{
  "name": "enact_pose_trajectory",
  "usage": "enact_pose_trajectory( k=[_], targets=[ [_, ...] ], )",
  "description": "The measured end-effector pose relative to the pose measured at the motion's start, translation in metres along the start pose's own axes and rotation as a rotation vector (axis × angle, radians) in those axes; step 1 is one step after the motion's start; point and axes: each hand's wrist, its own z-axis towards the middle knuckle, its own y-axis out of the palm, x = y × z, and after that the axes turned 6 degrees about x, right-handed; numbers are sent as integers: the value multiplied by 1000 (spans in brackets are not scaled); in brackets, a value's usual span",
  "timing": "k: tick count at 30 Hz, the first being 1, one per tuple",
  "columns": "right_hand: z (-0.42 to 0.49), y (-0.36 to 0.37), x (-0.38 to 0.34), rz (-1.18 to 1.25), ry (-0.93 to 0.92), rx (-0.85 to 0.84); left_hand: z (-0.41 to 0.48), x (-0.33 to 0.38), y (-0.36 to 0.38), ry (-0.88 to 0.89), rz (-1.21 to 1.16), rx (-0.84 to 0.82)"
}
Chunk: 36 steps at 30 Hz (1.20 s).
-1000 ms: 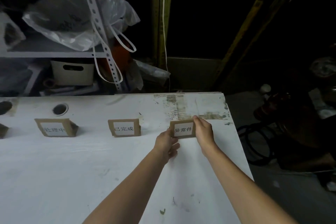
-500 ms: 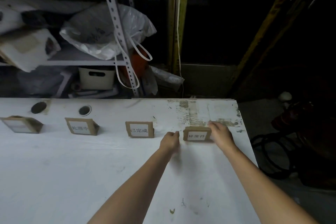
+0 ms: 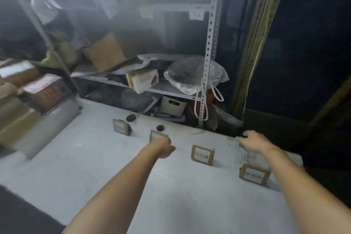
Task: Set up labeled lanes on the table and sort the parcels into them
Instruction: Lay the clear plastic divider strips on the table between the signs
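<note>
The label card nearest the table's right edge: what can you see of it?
The card is a small piece of brown cardboard with a white paper label on its face; the dark characters are too blurred to read. It stands upright on the white table, last in a row of four cards, close to the right edge. Nothing touches it; the right hand hovers apart, farther back.

A gray metal shelf (image 3: pixel 211 43) stands at the back. A see-through plastic bag (image 3: pixel 190 80) sits on it. A white bin (image 3: pixel 171 107) sits under it.
</note>
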Motion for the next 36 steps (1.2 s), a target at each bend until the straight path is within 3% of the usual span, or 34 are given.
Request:
enact_pose_trajectory(
  k=[10, 20, 27, 36],
  targets=[
    [-99, 99, -261, -237, -435, -130, -90, -257, -128, -231, 41, 271],
    [-224, 244, -498, -376, -664, -174, -154, -503, -203, -325, -29, 426],
    [-239, 321, -605, -417, -748, -221, -148, -607, -202, -392, -101, 414],
    [-160, 391, -701, -396, -726, -265, -64, -667, -218, -459, -156, 330]
  ],
)
